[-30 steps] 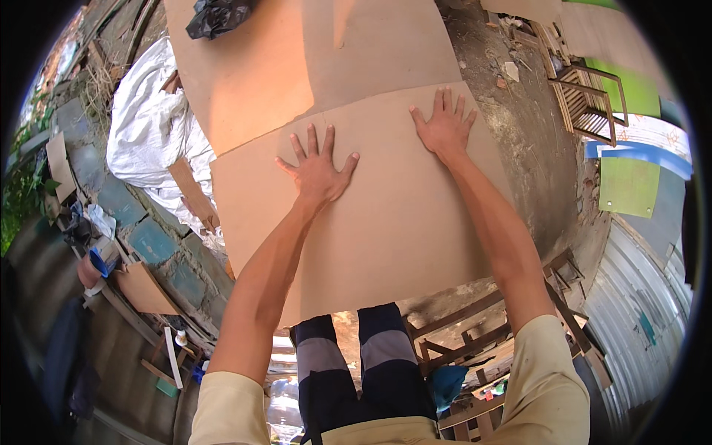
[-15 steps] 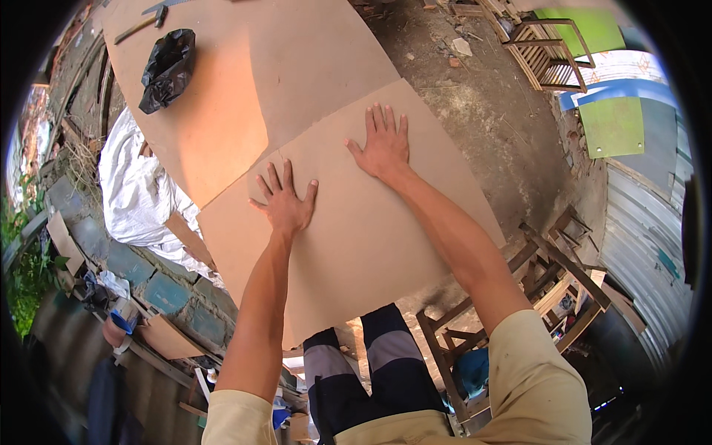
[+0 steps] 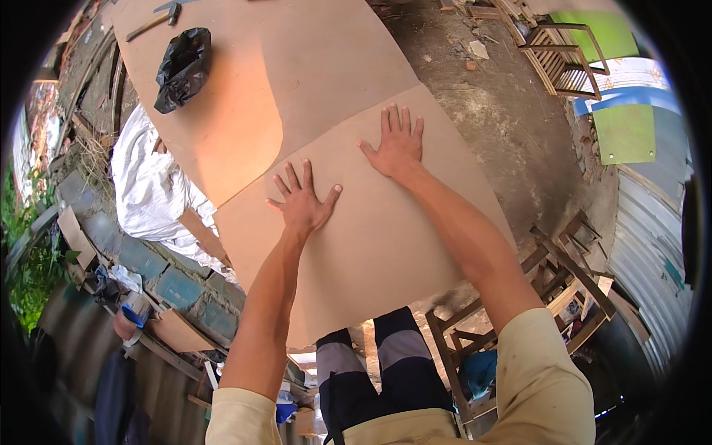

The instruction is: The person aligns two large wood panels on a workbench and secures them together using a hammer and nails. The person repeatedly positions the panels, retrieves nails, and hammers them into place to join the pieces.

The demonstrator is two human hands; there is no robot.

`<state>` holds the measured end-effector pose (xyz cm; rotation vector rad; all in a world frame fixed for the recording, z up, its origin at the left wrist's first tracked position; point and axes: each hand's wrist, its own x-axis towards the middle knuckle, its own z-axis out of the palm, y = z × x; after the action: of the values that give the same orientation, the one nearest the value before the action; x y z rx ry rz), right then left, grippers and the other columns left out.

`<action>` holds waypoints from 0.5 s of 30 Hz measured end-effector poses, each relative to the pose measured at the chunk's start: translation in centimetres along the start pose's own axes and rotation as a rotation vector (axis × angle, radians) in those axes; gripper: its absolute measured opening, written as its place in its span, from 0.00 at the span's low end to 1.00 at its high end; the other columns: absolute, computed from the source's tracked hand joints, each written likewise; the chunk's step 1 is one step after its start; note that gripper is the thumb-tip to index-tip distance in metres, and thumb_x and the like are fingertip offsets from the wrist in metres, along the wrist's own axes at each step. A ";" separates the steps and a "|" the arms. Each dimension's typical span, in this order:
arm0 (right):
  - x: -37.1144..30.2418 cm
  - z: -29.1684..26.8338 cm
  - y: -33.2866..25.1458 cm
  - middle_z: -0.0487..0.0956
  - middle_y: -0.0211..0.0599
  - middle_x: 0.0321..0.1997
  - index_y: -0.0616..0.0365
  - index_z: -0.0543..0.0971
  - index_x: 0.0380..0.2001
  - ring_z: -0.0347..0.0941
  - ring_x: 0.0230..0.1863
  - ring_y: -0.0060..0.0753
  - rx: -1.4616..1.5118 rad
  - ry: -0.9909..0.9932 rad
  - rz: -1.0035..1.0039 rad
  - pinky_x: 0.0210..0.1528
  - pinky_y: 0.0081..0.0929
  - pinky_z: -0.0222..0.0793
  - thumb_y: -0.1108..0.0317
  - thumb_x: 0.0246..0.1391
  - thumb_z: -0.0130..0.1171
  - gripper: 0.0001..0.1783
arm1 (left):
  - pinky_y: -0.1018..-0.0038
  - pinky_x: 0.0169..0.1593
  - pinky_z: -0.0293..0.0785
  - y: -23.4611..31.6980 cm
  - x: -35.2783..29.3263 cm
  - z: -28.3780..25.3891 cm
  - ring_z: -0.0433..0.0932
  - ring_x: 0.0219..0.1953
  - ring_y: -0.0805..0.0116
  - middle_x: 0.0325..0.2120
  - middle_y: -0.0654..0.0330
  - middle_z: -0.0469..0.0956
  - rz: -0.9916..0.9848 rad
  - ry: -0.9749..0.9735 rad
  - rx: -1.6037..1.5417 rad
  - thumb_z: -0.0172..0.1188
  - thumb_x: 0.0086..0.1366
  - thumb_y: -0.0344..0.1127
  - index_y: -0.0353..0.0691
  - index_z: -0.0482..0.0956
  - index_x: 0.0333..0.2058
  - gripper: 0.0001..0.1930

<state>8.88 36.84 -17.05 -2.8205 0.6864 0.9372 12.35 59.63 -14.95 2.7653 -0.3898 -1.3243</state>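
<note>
Both my palms lie on a flat brown board (image 3: 371,245) at the near end of the work surface. My left hand (image 3: 305,204) rests left of the board's middle, fingers spread and thumb pointing right. Farther up and to the right, my right hand (image 3: 397,144) is pressed down with its fingers spread too. Neither hand holds anything. The board's far edge meets a larger brown sheet (image 3: 334,67) along a slanting seam just beyond my fingertips. Sunlight makes an orange patch on the left of that larger sheet.
On the far sheet sit a black plastic bag (image 3: 182,70) and a hammer (image 3: 154,22). White cloth (image 3: 148,182) hangs at the left beside a block wall (image 3: 178,285). Wooden frames (image 3: 534,285) stand close on the right; a slatted wooden chair (image 3: 560,55) is farther off.
The whole view has shifted slightly, so the board, bag and hammer appear a little farther right. Both hands stay flat on the board in about the same places.
</note>
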 end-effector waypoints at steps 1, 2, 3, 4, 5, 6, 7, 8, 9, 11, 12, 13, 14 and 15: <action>0.1 0.1 0.1 0.43 0.42 0.84 0.58 0.46 0.78 0.32 0.83 0.48 0.000 0.004 -0.003 0.79 0.62 0.26 0.28 0.64 0.38 0.54 | 0.18 0.65 0.33 0.1 0.1 -0.4 0.30 0.77 0.31 0.78 0.46 0.34 0.006 -0.027 -0.001 0.49 0.58 0.81 0.56 0.43 0.77 0.57; 0.2 0.2 0.2 0.43 0.42 0.84 0.58 0.46 0.78 0.32 0.83 0.48 -0.001 0.008 -0.006 0.79 0.62 0.26 0.28 0.64 0.38 0.54 | 0.18 0.65 0.34 0.0 0.2 -0.7 0.30 0.77 0.30 0.78 0.45 0.33 0.007 -0.038 0.011 0.49 0.57 0.82 0.56 0.42 0.77 0.58; 0.2 0.3 0.2 0.43 0.42 0.84 0.58 0.46 0.78 0.32 0.83 0.48 -0.002 0.012 -0.008 0.79 0.62 0.26 0.28 0.64 0.38 0.54 | 0.18 0.65 0.34 0.0 0.3 -1.0 0.30 0.77 0.29 0.78 0.45 0.33 0.008 -0.050 0.023 0.49 0.57 0.83 0.56 0.41 0.77 0.59; 0.3 0.3 0.0 0.43 0.42 0.84 0.58 0.46 0.78 0.32 0.83 0.48 -0.011 0.010 -0.012 0.79 0.62 0.26 0.28 0.64 0.38 0.54 | 0.17 0.64 0.35 -0.1 0.5 -1.0 0.30 0.76 0.29 0.78 0.44 0.32 0.009 -0.061 0.032 0.49 0.56 0.83 0.55 0.40 0.77 0.60; 0.4 0.3 -0.1 0.43 0.42 0.84 0.58 0.46 0.78 0.32 0.83 0.48 -0.020 0.007 -0.015 0.79 0.62 0.26 0.28 0.64 0.38 0.54 | 0.17 0.64 0.35 -0.1 0.6 -1.0 0.29 0.76 0.28 0.77 0.44 0.32 0.011 -0.059 0.032 0.49 0.56 0.84 0.55 0.40 0.77 0.60; 0.4 0.2 -0.2 0.43 0.42 0.84 0.58 0.46 0.78 0.32 0.83 0.48 -0.029 0.003 -0.018 0.79 0.62 0.26 0.28 0.64 0.39 0.54 | 0.17 0.64 0.35 -0.2 0.6 -1.0 0.29 0.76 0.28 0.77 0.44 0.32 0.012 -0.056 0.031 0.49 0.55 0.84 0.55 0.40 0.77 0.61; 0.5 0.4 -0.2 0.43 0.42 0.84 0.59 0.47 0.78 0.32 0.83 0.48 -0.033 0.016 -0.014 0.79 0.61 0.26 0.28 0.64 0.39 0.54 | 0.17 0.64 0.35 -0.2 0.4 -1.2 0.29 0.76 0.28 0.77 0.43 0.31 0.015 -0.057 0.032 0.49 0.55 0.84 0.55 0.39 0.77 0.61; 0.7 0.4 -0.1 0.44 0.42 0.84 0.59 0.47 0.78 0.33 0.83 0.48 -0.038 0.029 -0.010 0.79 0.61 0.26 0.27 0.63 0.39 0.55 | 0.17 0.64 0.36 -0.1 0.4 -1.4 0.29 0.76 0.27 0.77 0.43 0.31 0.021 -0.072 0.033 0.49 0.56 0.83 0.55 0.39 0.77 0.60; 0.8 0.5 -0.1 0.44 0.42 0.83 0.59 0.47 0.78 0.33 0.83 0.48 -0.042 0.042 -0.006 0.79 0.61 0.26 0.27 0.63 0.39 0.55 | 0.17 0.64 0.36 0.1 0.4 -1.6 0.29 0.76 0.26 0.77 0.42 0.31 0.027 -0.087 0.033 0.49 0.57 0.83 0.54 0.39 0.77 0.60; 1.0 0.3 -0.3 0.43 0.42 0.84 0.59 0.46 0.78 0.33 0.83 0.48 -0.022 0.023 0.000 0.79 0.60 0.26 0.26 0.63 0.38 0.56 | 0.17 0.64 0.37 0.1 0.4 -2.0 0.28 0.76 0.26 0.77 0.41 0.31 0.027 -0.104 0.039 0.49 0.58 0.82 0.53 0.39 0.77 0.59; 1.1 0.1 -0.4 0.43 0.42 0.84 0.59 0.46 0.78 0.33 0.83 0.48 -0.012 0.013 0.003 0.80 0.60 0.26 0.25 0.62 0.38 0.56 | 0.18 0.64 0.37 0.1 0.4 -2.0 0.28 0.76 0.26 0.77 0.41 0.31 0.026 -0.112 0.045 0.49 0.58 0.82 0.53 0.39 0.77 0.59; 1.1 0.2 -0.3 0.43 0.41 0.84 0.59 0.46 0.78 0.33 0.83 0.48 -0.014 0.016 0.004 0.80 0.60 0.26 0.25 0.62 0.38 0.57 | 0.18 0.64 0.37 0.1 0.3 -1.9 0.28 0.76 0.26 0.77 0.42 0.31 0.025 -0.121 0.047 0.49 0.58 0.82 0.53 0.39 0.77 0.60; 1.1 0.3 -0.2 0.43 0.41 0.84 0.59 0.46 0.78 0.33 0.83 0.48 -0.016 0.018 0.005 0.80 0.60 0.26 0.25 0.62 0.38 0.57 | 0.18 0.64 0.37 0.0 0.2 -1.7 0.28 0.76 0.26 0.77 0.42 0.31 0.025 -0.113 0.042 0.49 0.58 0.82 0.53 0.39 0.77 0.60; 1.1 0.4 -0.2 0.43 0.41 0.84 0.59 0.46 0.78 0.34 0.83 0.48 -0.017 0.020 0.006 0.80 0.60 0.27 0.25 0.62 0.38 0.57 | 0.18 0.64 0.37 -0.1 0.1 -1.6 0.27 0.76 0.26 0.77 0.42 0.31 0.026 -0.105 0.038 0.49 0.57 0.83 0.53 0.39 0.77 0.60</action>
<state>9.58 36.68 -18.04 -2.8485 0.6925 0.9212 13.70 59.59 -14.07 2.7182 -0.4586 -1.4757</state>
